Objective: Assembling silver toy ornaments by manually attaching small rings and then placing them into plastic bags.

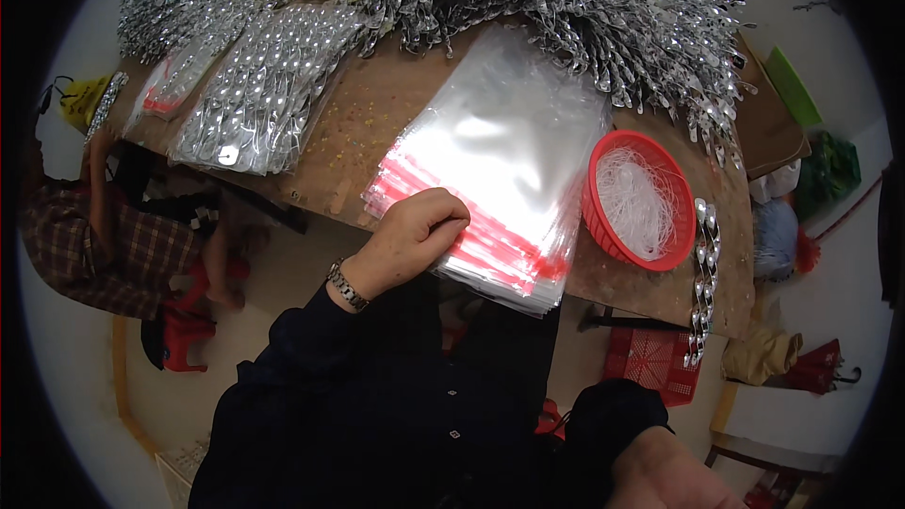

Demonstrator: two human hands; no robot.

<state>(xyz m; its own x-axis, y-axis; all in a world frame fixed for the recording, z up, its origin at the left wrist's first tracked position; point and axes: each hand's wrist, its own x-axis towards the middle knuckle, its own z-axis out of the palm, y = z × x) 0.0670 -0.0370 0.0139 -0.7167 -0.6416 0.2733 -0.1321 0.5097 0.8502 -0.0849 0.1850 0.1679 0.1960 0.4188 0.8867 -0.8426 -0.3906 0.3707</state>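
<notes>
A stack of clear plastic bags (509, 132) with red-printed strips at the near end lies on the table's middle, its near end jutting past the front edge. My left hand (410, 234) rests on those red strips at the left, fingers curled and thumb pressed to them; whatever is between them is hidden. Low at the right, my right hand (674, 471) hangs away from the table, its fingers cut off by the picture's lower edge. A red plastic basket (603, 226) holding fine clear threads (641, 203) stands right of the bags. Beside it, twisted silver strips (702, 273) overhang the table edge.
Heaps of twisted silver strips (603, 19) cover the table's (349, 123) far side. Bagged silver strips (269, 85) lie at the left. Another person (113, 236) sits at the far left. A red crate (650, 358) stands below the table, with umbrellas (820, 366) to its right.
</notes>
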